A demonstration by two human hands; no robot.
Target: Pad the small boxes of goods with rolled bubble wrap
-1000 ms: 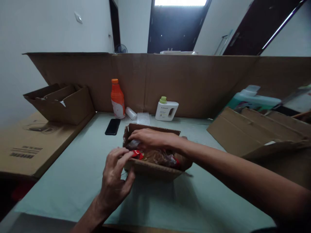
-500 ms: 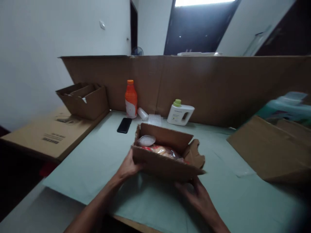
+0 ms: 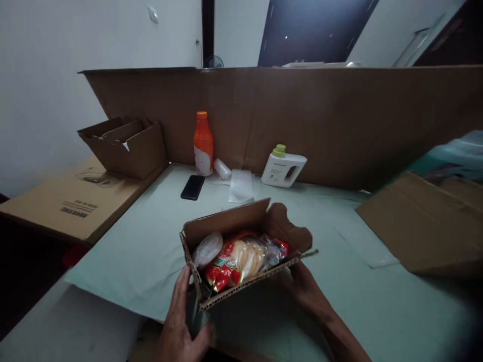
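A small open cardboard box (image 3: 245, 291) is tilted toward me above the near part of the table. Inside it lie a red and clear snack packet (image 3: 245, 259) and a round translucent plastic lid (image 3: 208, 250) at the left end. My left hand (image 3: 183, 322) is at the box's left end, fingers stretched up along its wall and thumb spread away, slightly blurred. My right hand (image 3: 302, 286) grips the box from below at its right end; its fingertips are hidden behind the front wall.
Behind the box are a black phone (image 3: 192, 187), an orange bottle (image 3: 203, 146), bubble wrap (image 3: 241, 185) and a white jug with a green cap (image 3: 284, 168). A larger carton (image 3: 426, 226) stands at right. A divided box (image 3: 132, 151) rests on a flat carton (image 3: 56, 201) at left.
The box has turned and tipped toward me, so more of its contents shows. My left hand has shifted down and left, its thumb coming away from the box. My right hand stays under the right end.
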